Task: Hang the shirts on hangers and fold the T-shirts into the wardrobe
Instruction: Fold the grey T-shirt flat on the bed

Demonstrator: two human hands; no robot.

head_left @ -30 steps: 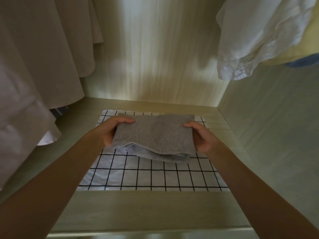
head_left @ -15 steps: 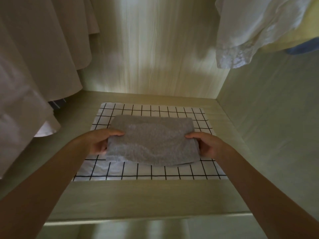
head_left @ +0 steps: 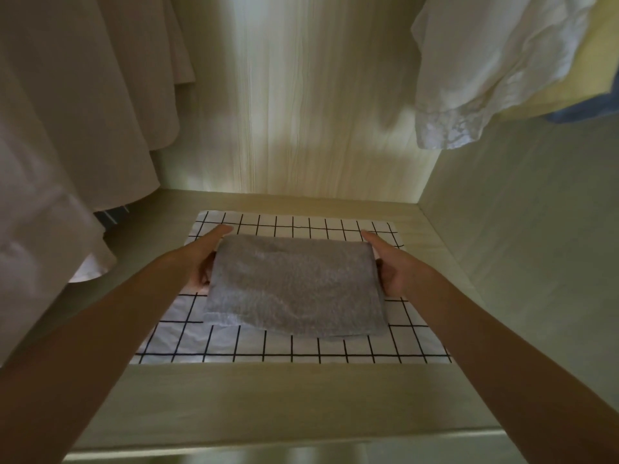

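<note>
Inside a pale wood-grain wardrobe [head_left: 321,95], view looking down onto its shelf [head_left: 268,396].

Folded grey T-shirt [head_left: 294,289], a soft rectangular bundle, lies on top of a white folded garment with a black grid pattern [head_left: 301,353], which sits flat on the shelf, nearer the middle than the walls. The grey bundle covers the centre of the grid cloth; grid squares show on all 4 sides.

Left hand [head_left: 206,259] is at the left edge of the grey T-shirt, fingers stretched flat along that edge towards the far side, thumb tucked against the fabric. Right hand [head_left: 390,266] mirrors it at the right edge. Both hands press in on the 2 sides, touching the cloth; neither closes around it.

Hanging at left: beige garments [head_left: 83,112], hems close above the shelf. Hanging at upper right: a white lace-trimmed shirt [head_left: 485,68], with a yellow garment [head_left: 569,85] and a blue garment [head_left: 582,112] just behind it.
</note>
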